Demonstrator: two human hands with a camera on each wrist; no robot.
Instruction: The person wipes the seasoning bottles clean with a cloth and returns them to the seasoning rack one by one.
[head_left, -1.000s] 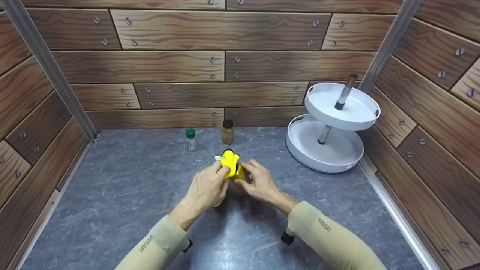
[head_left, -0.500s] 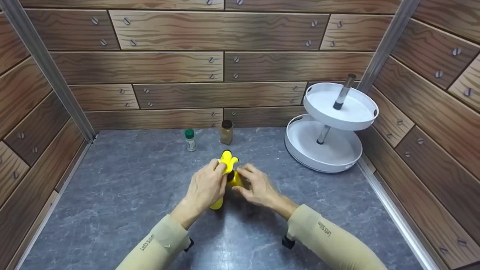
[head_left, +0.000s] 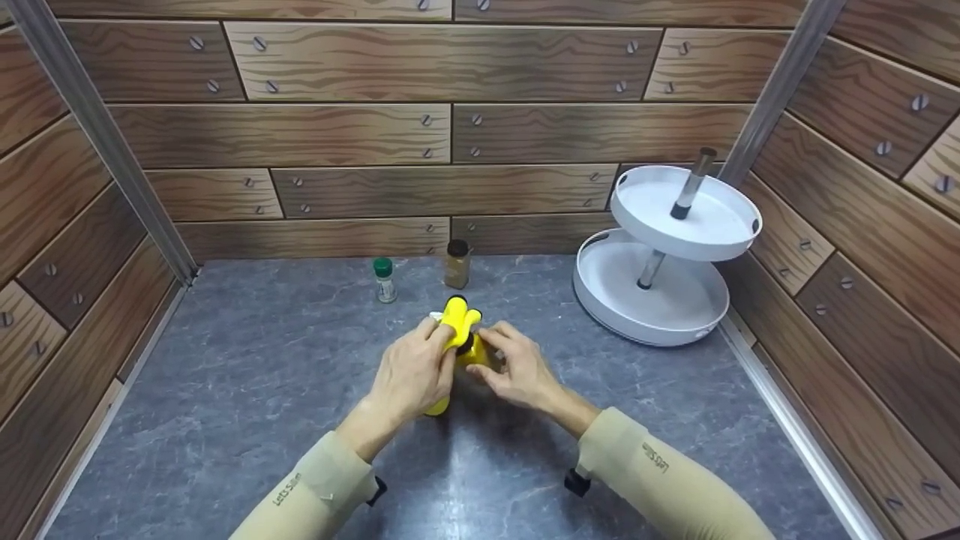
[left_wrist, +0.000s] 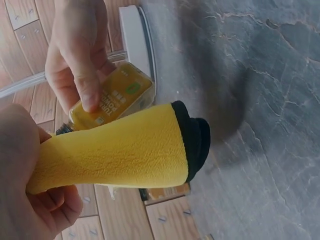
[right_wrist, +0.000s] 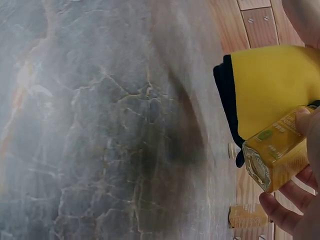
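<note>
My left hand [head_left: 409, 371] grips a folded yellow cloth [head_left: 457, 321] with black edging, bunched under the fingers. Its lower end [left_wrist: 150, 150] hangs loose in the left wrist view. My right hand [head_left: 521, 367] holds a small clear spice jar [head_left: 477, 354] of yellow powder between thumb and fingers. The jar has a black lid [head_left: 466, 343] and a yellow label with partly readable letters "TUR" and "POWD" [left_wrist: 112, 102]. The jar [right_wrist: 277, 150] is tilted and held off the table, its glass bottom showing in the right wrist view. The cloth lies right against the lid end.
A green-capped spice jar [head_left: 385, 281] and a dark-capped jar of brown powder [head_left: 457, 264] stand at the back of the grey marbled table [head_left: 262, 360]. A white two-tier round stand [head_left: 645, 326] occupies the back right. Wood-patterned walls enclose three sides.
The cloth, first over the top of the jar, drew back to bare the black lid, then shifted slightly up again. The jar tilted a little in my right hand.
</note>
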